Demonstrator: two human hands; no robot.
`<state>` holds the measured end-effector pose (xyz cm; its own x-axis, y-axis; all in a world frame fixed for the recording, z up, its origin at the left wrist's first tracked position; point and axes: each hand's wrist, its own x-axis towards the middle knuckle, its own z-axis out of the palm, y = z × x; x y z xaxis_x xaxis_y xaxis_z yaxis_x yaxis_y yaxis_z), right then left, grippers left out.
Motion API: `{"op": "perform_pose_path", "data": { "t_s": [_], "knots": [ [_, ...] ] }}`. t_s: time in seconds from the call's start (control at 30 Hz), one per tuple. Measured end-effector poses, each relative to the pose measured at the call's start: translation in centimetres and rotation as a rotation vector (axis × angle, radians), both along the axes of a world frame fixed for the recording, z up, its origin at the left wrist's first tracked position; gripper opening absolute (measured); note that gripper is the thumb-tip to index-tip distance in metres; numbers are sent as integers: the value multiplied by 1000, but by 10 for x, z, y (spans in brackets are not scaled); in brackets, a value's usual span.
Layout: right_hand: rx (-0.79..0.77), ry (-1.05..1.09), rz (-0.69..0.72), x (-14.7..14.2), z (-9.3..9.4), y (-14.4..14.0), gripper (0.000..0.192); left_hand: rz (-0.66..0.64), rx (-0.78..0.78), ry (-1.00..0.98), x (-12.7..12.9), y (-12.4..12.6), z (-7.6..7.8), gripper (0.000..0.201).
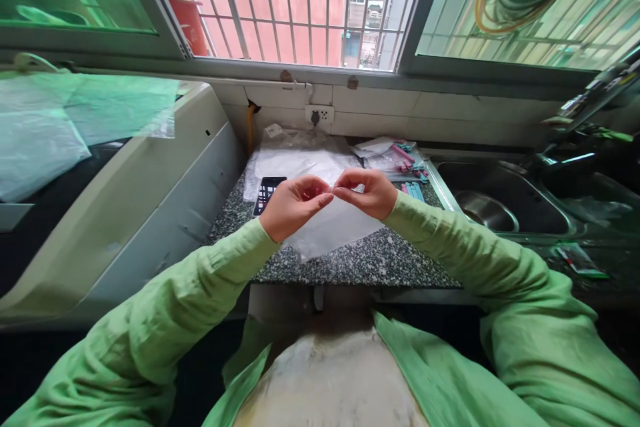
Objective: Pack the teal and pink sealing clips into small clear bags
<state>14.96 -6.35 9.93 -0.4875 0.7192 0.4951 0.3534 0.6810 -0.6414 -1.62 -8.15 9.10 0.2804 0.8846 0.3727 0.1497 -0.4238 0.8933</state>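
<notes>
Both hands meet fingertip to fingertip above the speckled counter, each in a pinch. My left hand (296,203) and my right hand (367,192) grip the top edge of a thin, translucent plastic bag (335,230), which hangs or lies below them over the counter. Whether its lower part touches the stone I cannot tell. Beside my left wrist lies a dark phone (269,192). Past my right hand are small pink and blue strips (413,191) in a row. Behind the hands spreads a pile of clear plastic bags (305,157).
A packet with pink and blue pieces (393,155) lies at the counter's back right. On the right is a sink (500,180) holding a metal bowl (483,210). A large white appliance (170,193) borders the left side. A wall socket (320,113) sits below the barred window.
</notes>
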Motion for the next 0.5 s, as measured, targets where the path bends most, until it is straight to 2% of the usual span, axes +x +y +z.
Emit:
{"op": "perform_pose_path", "data": {
  "t_s": [0.13, 0.3, 0.4, 0.5],
  "knots": [
    [57, -54, 41, -2, 4, 7, 19, 66, 43, -16, -10, 1, 7, 12],
    [90, -168, 36, 18, -5, 15, 28, 177, 61, -65, -29, 3, 13, 13],
    [22, -155, 9, 30, -16, 15, 16, 212, 76, -72, -38, 4, 11, 13],
    [-55, -111, -23, 35, -22, 13, 14, 232, 84, -64, -41, 7, 7, 12]
  ]
}}
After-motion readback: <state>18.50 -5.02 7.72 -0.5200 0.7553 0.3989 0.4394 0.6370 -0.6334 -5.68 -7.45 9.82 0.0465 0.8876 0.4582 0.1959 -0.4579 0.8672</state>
